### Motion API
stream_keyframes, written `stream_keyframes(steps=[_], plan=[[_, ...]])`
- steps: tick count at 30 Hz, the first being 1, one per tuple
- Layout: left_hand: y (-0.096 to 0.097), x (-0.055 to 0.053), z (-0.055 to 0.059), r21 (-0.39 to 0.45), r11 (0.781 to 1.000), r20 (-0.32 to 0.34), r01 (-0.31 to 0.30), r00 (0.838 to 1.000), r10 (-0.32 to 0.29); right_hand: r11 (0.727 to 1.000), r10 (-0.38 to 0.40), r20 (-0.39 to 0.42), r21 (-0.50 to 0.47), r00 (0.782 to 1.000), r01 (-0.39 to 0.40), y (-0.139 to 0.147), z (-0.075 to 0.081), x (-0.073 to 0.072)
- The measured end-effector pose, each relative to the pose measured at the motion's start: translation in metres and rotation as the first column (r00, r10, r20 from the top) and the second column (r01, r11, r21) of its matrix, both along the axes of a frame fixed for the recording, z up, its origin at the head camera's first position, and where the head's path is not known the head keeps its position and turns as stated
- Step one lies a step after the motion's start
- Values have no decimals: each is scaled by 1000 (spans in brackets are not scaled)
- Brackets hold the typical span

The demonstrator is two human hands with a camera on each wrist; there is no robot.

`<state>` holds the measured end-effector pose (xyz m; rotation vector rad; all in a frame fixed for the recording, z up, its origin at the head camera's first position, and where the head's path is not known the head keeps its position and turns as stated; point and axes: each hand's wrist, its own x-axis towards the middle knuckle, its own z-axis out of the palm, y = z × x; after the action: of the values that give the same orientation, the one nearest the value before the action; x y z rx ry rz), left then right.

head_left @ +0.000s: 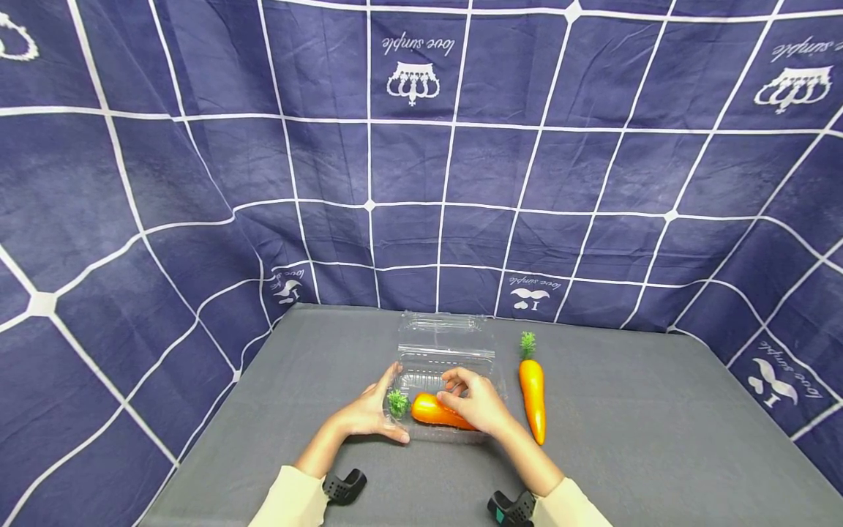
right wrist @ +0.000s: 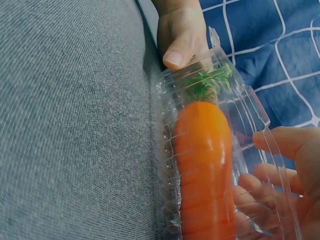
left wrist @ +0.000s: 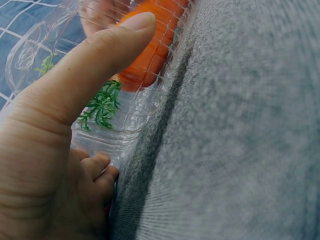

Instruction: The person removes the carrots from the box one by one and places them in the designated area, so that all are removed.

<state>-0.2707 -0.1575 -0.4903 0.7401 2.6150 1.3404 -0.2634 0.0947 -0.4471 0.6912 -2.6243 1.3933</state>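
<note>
I have the left hand (head_left: 369, 414) holding the left end of the clear box (head_left: 421, 379), thumb and fingers around it; the right hand (head_left: 479, 404), grip loosely spread, hovers by 1 carrot (head_left: 432, 410) inside. A 2nd carrot (head_left: 533, 395) lies on the surface (head_left: 658, 424) alongside.

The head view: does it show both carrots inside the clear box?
No, one carrot lies in the clear box, but the other carrot lies on the grey table.

Worktop (head_left: 626, 410): grey, fine-textured.
Cloth (head_left: 500, 168): blue, white grid lines (head_left: 540, 128), behind and at both sides.
Prints: white crowns (head_left: 413, 84), moustaches (head_left: 530, 294), lettering (head_left: 418, 45), upside down.
Loose carrot (head_left: 533, 395): orange, on worktop, green top (head_left: 527, 344) toward cloth.
</note>
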Motion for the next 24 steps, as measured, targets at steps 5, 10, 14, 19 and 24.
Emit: stream_keyframes(steps=[5, 10, 14, 19, 24], plan=[[0, 0, 2, -3, 1000, 5, 1, 1000, -1, 996, 62, 30, 56, 998, -63, 0, -1, -1], [0, 0, 1, -9, 1000, -1, -2, 1000, 2, 987, 123, 30, 102, 992, -125, 1, -3, -1], [0, 0, 1, -8, 1000, -9, 0, 1000, 0, 976, 156, 10, 151, 988, -156, 1, -5, -2], [0, -1, 0, -8, 1000, -13, 1, 1000, -1, 965, 187, 0, 188, 982, -184, 2, -7, -2], [-1, 1, 1, -3, 1000, 10, -2, 1000, 2, 958, 192, -7, 216, 981, -186, 1, -8, -2]])
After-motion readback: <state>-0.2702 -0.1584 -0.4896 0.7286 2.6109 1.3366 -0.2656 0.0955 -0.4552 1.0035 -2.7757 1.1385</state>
